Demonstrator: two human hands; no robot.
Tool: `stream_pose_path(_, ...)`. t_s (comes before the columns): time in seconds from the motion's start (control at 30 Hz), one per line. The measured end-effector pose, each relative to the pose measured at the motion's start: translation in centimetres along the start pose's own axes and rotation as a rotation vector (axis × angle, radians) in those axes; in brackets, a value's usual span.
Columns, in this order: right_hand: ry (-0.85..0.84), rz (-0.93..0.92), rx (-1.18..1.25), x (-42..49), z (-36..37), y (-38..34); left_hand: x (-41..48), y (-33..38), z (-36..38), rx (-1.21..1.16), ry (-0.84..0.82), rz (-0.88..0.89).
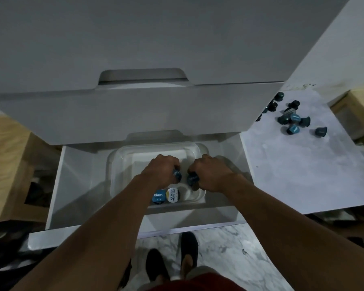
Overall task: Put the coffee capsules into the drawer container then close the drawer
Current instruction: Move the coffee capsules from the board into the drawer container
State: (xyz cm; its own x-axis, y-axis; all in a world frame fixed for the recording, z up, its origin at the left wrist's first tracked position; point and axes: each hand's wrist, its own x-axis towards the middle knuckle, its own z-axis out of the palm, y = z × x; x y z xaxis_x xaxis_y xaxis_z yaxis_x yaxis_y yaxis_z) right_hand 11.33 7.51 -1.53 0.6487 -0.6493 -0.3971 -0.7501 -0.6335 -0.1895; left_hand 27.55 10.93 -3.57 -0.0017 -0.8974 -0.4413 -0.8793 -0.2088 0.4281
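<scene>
Left hand (160, 169) grips a dark blue coffee capsule (177, 175), right hand (210, 173) a second capsule (192, 179), foil lids tilted toward the camera, over a clear rectangular plastic container (122, 156) in the open white drawer (76, 181). Two upright capsules (158, 196) sit inside at its near edge, lids up. Loose capsules (292, 120) lie scattered at right.

From above, your way into the container (116, 164) is open, though the upper drawer front (135, 110) overhangs its rim at 12 o'clock. Two seated capsules (158, 196) block the 6 o'clock edge. Bare container floor lies at 10 o'clock, and the drawer (76, 185) leaves you room at 9.
</scene>
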Motion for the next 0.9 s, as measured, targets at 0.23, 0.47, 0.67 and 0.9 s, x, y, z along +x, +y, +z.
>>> stream_pose_path(0.23,-0.027,0.027,0.028,0.0,-0.2,0.2,0.4,0.1,-0.2,0.032,-0.036,0.006)
stream_pose_path(0.47,-0.053,0.059,0.079,0.3,-0.5,0.1,0.7,1.0,0.3,0.062,-0.058,0.004)
stream_pose_path(0.67,-0.077,0.069,0.111,0.6,-0.1,0.2,0.6,1.1,0.1,0.049,-0.114,-0.008)
stream_pose_path(0.9,-0.130,0.071,0.157,0.8,-0.1,0.4,0.2,1.6,-0.1,0.023,-0.188,-0.030)
